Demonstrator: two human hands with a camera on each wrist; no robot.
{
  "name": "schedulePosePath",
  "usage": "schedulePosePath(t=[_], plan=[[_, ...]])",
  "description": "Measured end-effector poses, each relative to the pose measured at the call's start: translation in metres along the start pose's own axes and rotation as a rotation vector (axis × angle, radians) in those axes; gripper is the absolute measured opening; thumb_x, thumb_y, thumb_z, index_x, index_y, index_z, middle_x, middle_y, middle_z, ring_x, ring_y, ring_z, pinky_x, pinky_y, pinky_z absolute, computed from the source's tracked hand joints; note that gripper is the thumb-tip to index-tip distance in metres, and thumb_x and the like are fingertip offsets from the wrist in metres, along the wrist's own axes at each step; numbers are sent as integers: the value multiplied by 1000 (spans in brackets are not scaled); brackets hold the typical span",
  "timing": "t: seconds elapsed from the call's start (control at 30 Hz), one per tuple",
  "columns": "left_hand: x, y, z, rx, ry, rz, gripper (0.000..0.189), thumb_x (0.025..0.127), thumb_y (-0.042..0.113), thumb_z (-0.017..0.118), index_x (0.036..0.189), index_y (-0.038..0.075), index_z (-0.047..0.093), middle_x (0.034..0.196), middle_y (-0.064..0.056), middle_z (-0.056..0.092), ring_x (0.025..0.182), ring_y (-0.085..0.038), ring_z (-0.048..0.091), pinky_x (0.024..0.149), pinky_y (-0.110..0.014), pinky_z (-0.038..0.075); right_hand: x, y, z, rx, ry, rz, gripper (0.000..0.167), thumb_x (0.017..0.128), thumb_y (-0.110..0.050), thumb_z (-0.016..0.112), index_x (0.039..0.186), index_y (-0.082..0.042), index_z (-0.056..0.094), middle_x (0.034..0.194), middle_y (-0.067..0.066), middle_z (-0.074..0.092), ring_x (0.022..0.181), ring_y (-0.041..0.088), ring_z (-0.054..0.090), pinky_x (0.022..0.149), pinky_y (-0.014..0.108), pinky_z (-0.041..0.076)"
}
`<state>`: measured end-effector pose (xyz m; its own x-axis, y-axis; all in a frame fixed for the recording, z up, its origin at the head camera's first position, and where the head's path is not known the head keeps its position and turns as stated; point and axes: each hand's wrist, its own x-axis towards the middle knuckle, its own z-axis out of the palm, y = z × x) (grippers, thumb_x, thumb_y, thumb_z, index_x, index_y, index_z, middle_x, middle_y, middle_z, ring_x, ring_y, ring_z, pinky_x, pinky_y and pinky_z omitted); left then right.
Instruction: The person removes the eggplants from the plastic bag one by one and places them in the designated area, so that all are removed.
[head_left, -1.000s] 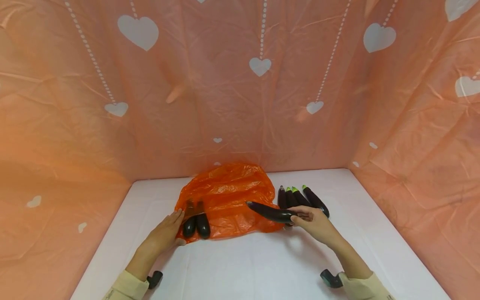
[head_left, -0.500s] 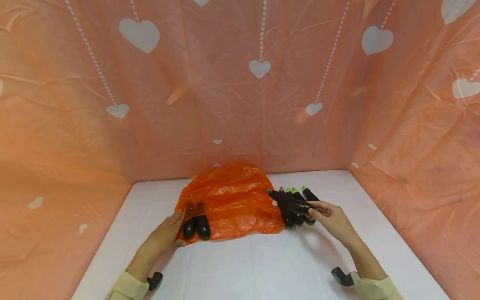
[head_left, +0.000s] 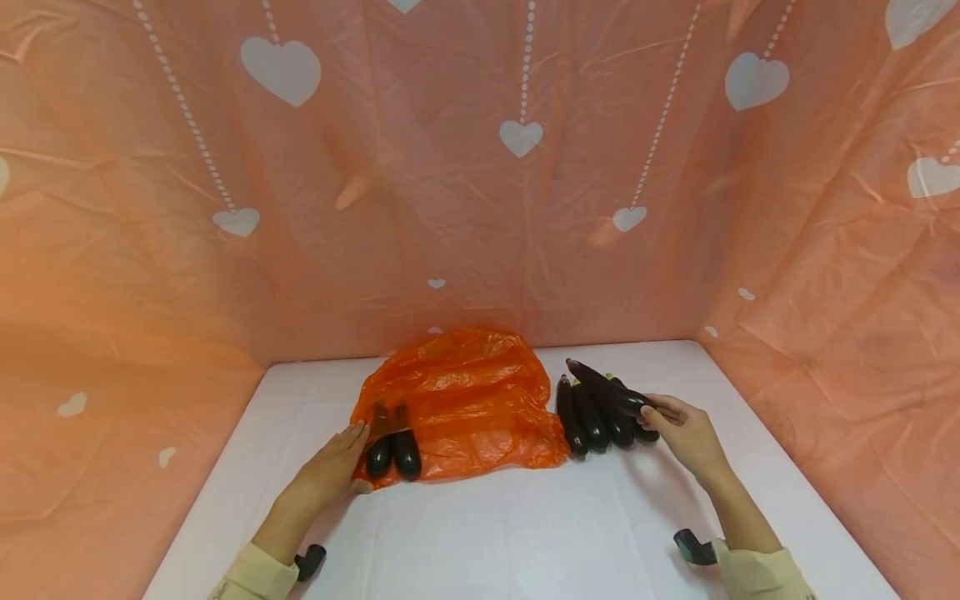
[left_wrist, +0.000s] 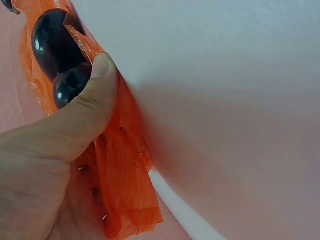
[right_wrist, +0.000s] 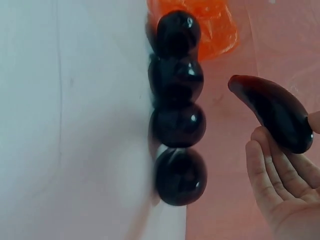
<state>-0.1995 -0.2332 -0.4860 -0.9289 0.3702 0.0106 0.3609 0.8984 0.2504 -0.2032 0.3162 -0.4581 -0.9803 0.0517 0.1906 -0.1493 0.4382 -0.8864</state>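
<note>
My right hand (head_left: 684, 432) holds a dark eggplant (head_left: 606, 387) by its thick end, above a row of several eggplants (head_left: 573, 421) on the right. In the right wrist view, thumb and fingers pinch this eggplant (right_wrist: 275, 112), clear of the row's rounded ends (right_wrist: 179, 125). An orange plastic bag (head_left: 468, 400) lies flat at centre. Two eggplants (head_left: 406, 454) lie at its left, their far parts under the plastic and round ends showing. My left hand (head_left: 326, 467) rests on the bag's left edge with straight fingers; in the left wrist view, the thumb (left_wrist: 92, 102) lies against the plastic.
A white table (head_left: 465, 542) carries everything. Orange sheeting with white hearts (head_left: 521, 137) rises behind and at both sides. Black wrist devices (head_left: 309, 562) show under both forearms. The bag's right edge lies next to the row of eggplants.
My right hand has moved to the right with the eggplant, from over the bag's right edge to over the row. The left hand and the bag look the same.
</note>
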Motion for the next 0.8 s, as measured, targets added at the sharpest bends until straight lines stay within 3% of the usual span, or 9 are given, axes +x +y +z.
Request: schedulePosePath(t=[0.27, 0.57, 0.8], plan=[[-1, 3, -4, 18, -14, -5, 94, 85, 26, 90, 152, -19, 43, 159, -38, 43, 148, -55, 42, 121, -63, 38, 6, 13, -10, -23, 73, 86, 46, 108, -19, 67, 140, 14, 61, 117, 28, 76, 86, -2, 73, 79, 14, 59], [-1, 2, -2, 3, -19, -6, 93, 85, 25, 90, 153, -19, 43, 160, -38, 42, 148, -55, 41, 121, -63, 38, 10, 30, -22, -78, 141, 163, 49, 108, -23, 67, 140, 14, 61, 103, 15, 82, 80, -4, 73, 75, 6, 52], [-2, 2, -2, 1, -21, -10, 94, 85, 26, 90, 153, -18, 42, 160, -38, 41, 148, -55, 42, 121, -64, 38, 9, 40, -28, -124, 144, 178, 48, 107, -23, 66, 138, 13, 62, 104, 20, 81, 80, -13, 66, 74, 4, 47]])
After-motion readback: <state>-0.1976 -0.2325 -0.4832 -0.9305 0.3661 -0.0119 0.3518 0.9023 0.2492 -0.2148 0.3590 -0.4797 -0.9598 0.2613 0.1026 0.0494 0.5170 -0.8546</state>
